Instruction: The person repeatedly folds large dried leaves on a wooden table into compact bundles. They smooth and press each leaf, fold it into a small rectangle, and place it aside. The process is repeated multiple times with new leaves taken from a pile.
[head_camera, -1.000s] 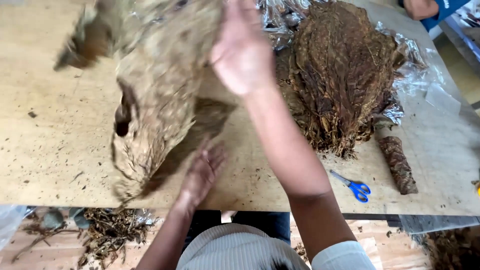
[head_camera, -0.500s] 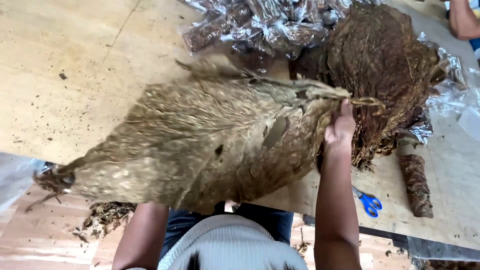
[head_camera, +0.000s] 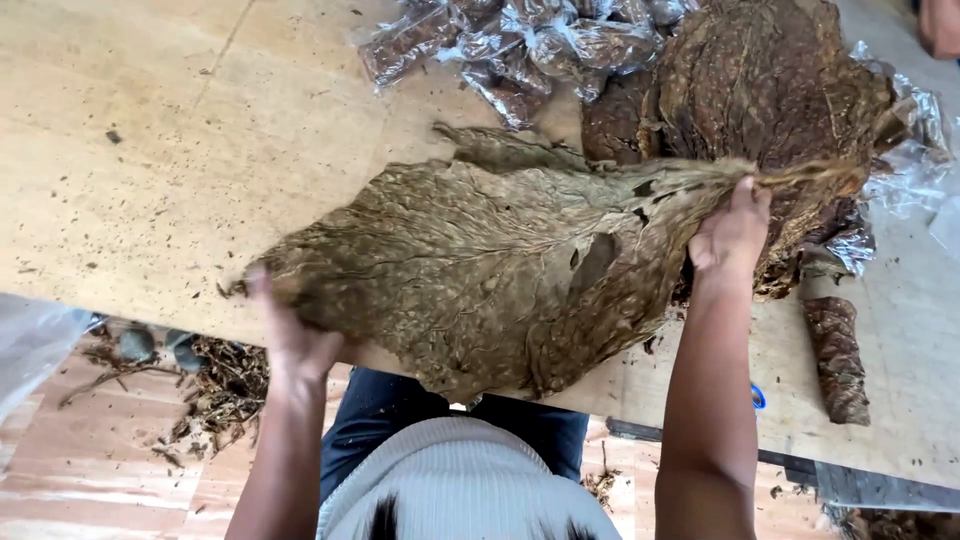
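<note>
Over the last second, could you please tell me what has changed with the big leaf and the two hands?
The large dried leaf swung from hanging upright to lying spread sideways across the wooden table. The right hand now pinches its stem end; the left hand took hold of the tip. The dark leaf pile and plastic-wrapped bundles stayed put.

Clear plastic packets (head_camera: 520, 45) of dark brown filling lie heaped at the far edge of the surface (head_camera: 150, 150). More crinkled clear wrap (head_camera: 905, 150) sits at the right. No labels, signs or screens show.
</note>
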